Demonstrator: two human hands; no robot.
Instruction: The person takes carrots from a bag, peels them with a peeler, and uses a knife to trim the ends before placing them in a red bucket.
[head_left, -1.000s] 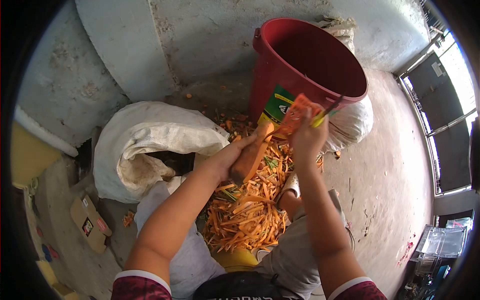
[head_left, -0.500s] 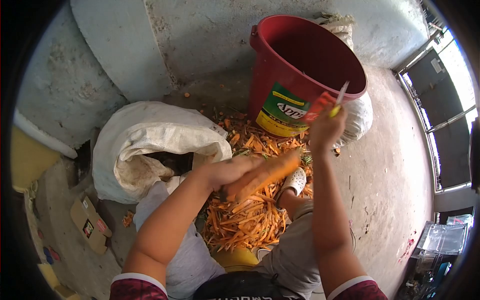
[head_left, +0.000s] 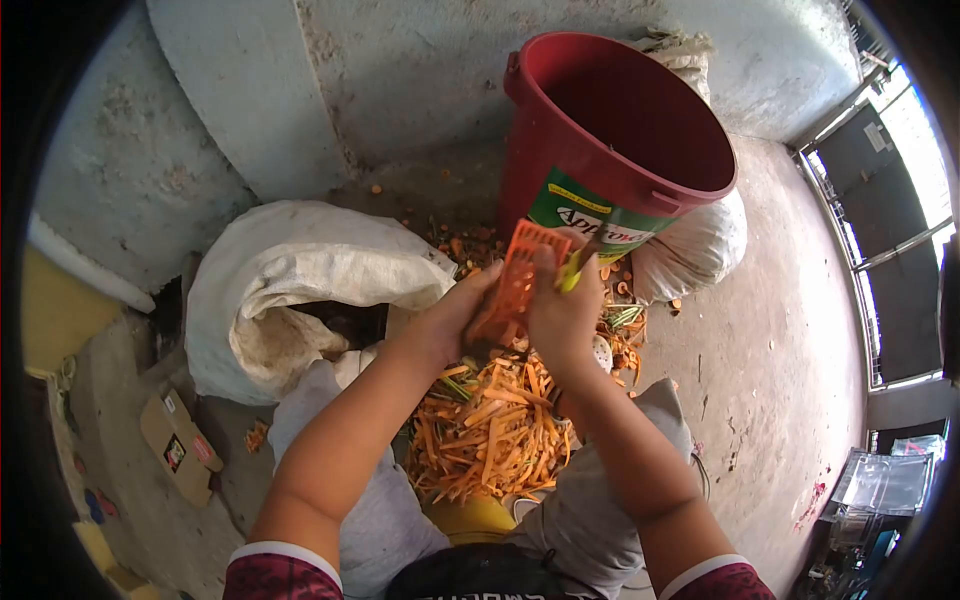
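Plenty could slip above this loose heap of thin orange strips [head_left: 490,430]!
Left hand [head_left: 455,315], grip closed round a thick orange carrot [head_left: 484,334], mostly hidden; right hand [head_left: 562,315] clutches an orange-red slotted plastic peeler [head_left: 527,255] plus a yellow-handled knife [head_left: 570,276]. One skid could scrape left fingers, the double hold could loosen; beyond, a tall dark-red plastic bucket [head_left: 535,130] stands apart.

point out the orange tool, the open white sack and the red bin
Orange tool [head_left: 522,264]: head view, on its slotted face.
Open white sack [head_left: 345,272]: head view, on the folded rim.
Red bin [head_left: 550,142]: head view, outer wall above the label.
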